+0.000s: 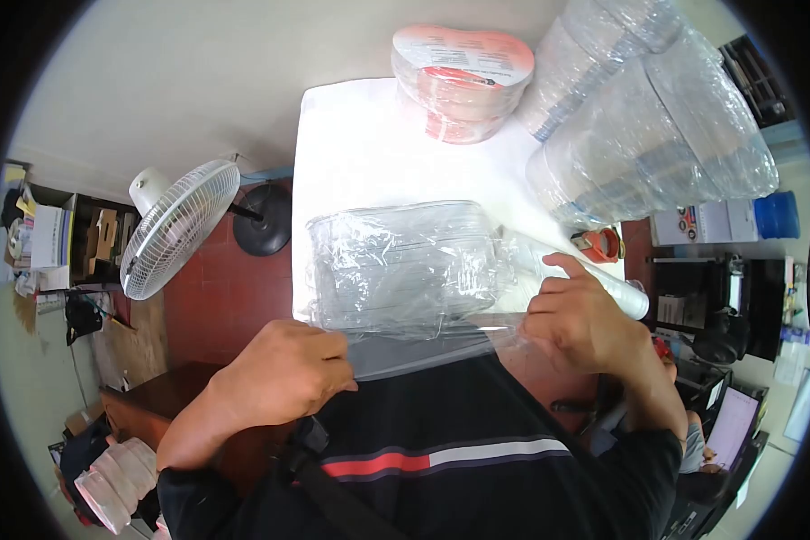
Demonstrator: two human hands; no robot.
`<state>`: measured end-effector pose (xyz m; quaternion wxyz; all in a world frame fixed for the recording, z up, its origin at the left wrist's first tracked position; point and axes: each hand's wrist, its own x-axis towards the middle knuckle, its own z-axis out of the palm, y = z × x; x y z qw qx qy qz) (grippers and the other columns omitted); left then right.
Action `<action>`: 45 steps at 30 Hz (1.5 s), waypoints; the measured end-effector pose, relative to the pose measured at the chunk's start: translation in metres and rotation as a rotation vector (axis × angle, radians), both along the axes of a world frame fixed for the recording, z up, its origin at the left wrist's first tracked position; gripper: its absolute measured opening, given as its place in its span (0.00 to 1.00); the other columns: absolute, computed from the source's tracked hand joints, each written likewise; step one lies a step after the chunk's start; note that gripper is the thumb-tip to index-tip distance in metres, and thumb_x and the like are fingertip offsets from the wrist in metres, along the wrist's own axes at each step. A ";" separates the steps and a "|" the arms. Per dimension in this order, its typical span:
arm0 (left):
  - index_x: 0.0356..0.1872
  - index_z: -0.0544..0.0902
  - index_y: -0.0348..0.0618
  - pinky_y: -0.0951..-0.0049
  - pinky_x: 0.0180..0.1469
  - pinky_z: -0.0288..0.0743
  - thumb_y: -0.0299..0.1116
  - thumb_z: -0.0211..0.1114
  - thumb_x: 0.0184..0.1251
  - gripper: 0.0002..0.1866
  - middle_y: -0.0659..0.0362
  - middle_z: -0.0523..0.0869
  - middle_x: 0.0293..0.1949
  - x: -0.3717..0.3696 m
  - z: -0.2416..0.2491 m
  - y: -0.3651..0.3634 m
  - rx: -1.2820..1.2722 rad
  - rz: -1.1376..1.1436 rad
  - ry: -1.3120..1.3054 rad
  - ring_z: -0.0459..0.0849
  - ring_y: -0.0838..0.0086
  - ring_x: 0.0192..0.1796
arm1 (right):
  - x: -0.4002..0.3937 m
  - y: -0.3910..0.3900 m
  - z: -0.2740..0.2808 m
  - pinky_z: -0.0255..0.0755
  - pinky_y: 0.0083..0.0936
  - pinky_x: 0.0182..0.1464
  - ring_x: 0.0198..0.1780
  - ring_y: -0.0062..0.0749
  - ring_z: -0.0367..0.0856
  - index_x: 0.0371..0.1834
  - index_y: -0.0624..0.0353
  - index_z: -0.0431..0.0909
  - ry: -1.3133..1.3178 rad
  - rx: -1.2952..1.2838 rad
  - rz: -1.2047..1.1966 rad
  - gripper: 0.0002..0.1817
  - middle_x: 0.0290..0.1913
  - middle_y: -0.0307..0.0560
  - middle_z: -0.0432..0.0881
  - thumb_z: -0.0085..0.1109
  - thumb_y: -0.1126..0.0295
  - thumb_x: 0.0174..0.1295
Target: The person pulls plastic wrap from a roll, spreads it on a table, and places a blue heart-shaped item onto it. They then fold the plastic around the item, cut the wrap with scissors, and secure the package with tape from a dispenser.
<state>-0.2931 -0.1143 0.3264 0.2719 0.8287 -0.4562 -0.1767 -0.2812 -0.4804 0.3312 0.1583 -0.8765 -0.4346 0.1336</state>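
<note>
A grey, clear-wrapped package (396, 265) lies on the white table (351, 135) in front of me, its film wrinkled and shiny. A sheet of clear plastic film (423, 353) stretches along its near side, between my hands. My left hand (283, 371) is closed on the film at the package's near left corner. At the near right, my right hand (578, 315) pinches the other end of the film, its index finger raised. Beside the right hand lies a white roll of film (623, 293), partly hidden by that hand. A red tape dispenser (600, 243) sits just beyond the roll.
A film-wrapped stack with red-and-white printed tops (463, 67) stands at the table's back. Large wrapped bundles (657, 135) crowd the right side. A standing fan (180, 229) is left of the table. Shelves line the left wall; another person (693, 441) sits at the lower right.
</note>
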 end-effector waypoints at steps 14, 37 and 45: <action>0.27 0.84 0.46 0.64 0.29 0.72 0.33 0.74 0.51 0.07 0.61 0.74 0.25 0.006 0.012 -0.012 -0.008 -0.072 0.007 0.79 0.64 0.27 | 0.075 0.065 -0.039 0.70 0.39 0.44 0.31 0.48 0.79 0.19 0.58 0.79 -0.067 -0.163 0.261 0.03 0.22 0.50 0.80 0.63 0.73 0.45; 0.43 0.73 0.31 0.55 0.37 0.83 0.28 0.74 0.52 0.22 0.42 0.84 0.29 0.085 -0.096 0.010 0.508 0.587 -0.242 0.88 0.47 0.35 | 0.131 0.062 -0.034 0.80 0.44 0.42 0.38 0.53 0.87 0.32 0.63 0.84 -0.253 -0.198 -0.338 0.06 0.34 0.58 0.86 0.58 0.80 0.54; 0.33 0.78 0.36 0.76 0.27 0.66 0.20 0.73 0.51 0.11 0.61 0.75 0.21 0.094 -0.009 0.018 -0.037 0.905 -0.108 0.73 0.79 0.23 | 0.097 0.077 -0.015 0.79 0.45 0.45 0.43 0.55 0.85 0.39 0.63 0.80 -0.239 0.127 -0.194 0.11 0.37 0.56 0.84 0.56 0.81 0.52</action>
